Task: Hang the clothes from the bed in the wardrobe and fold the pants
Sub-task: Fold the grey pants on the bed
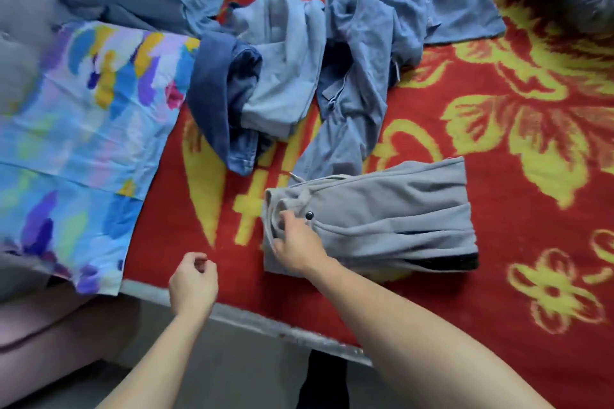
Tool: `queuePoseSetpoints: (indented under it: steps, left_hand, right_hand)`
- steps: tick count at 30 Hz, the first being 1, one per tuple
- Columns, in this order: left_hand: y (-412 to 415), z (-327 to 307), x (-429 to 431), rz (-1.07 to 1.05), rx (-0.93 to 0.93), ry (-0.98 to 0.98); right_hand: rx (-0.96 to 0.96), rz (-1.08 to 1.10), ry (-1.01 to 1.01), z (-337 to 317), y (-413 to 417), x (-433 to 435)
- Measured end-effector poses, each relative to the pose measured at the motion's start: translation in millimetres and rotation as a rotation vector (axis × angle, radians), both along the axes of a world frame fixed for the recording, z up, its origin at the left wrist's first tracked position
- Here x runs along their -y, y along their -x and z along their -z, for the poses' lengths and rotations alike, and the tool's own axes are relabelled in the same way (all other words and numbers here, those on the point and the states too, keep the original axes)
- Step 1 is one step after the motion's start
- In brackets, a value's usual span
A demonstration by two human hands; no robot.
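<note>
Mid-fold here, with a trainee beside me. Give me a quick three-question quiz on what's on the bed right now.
1. True or false: the left hand grips the grey pants.
2. The grey pants lie on: A a chair; B the red blanket; C a shelf.
3. Fill in: the right hand grips the pants at the ____ end, by the drawstring.
Key: 1 false, it holds nothing; 2 B; 3 waist.
</note>
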State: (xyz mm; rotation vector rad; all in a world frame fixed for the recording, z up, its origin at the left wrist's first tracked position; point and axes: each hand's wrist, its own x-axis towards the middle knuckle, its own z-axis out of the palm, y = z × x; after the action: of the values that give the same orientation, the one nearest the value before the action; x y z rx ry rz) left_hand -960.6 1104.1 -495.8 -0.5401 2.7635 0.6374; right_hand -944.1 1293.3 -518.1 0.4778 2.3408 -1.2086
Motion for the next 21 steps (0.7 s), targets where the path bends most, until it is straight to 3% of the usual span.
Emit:
queuePoseSetpoints:
  steps: [2,5,8,11,14,17,19,21]
  left_hand:
    - [1.5,9.2,5.9,0.108,0.013,0.013]
    - [2.1,20.8,-21.0,0.360,-0.062,0.027]
    - [-6.7,26.5,-83.1,0.733,-0.192,-0.014]
    - [-22.7,39.9,-148.1,1.086,-0.181,-0.045]
    - [-36.0,70.7,-181.8,1.282,-0.049,0.110]
    - [-40.7,91.1,-171.8,1.265,0.044,0.289]
    - [-41.7,90.6,-155.3,1.284,0.028,0.368]
    - [-41.2,84.9,-134.0,1.310,-0.003,0.428]
  right_hand:
    - [0.028,-0.005,0.046,14.7,-4.5,2.8]
    - [-0.113,0.303,0.061,16.7,-20.5,-36.8]
    - [-0.194,0.603,-0.210,11.9,-44.0,-122.2]
    - [0.037,0.768,-0.467,23.0,-73.6,-217.8]
    - [0.300,0.845,-0.319,51.5,-93.8,-276.5]
    - [0.304,0.791,-0.196,81.3,-105.0,-296.5]
    - [0.272,0.734,-0.176,90.6,-110.3,-299.8]
    - [0.208,0.749,-0.027,86.6,-115.0,-297.5]
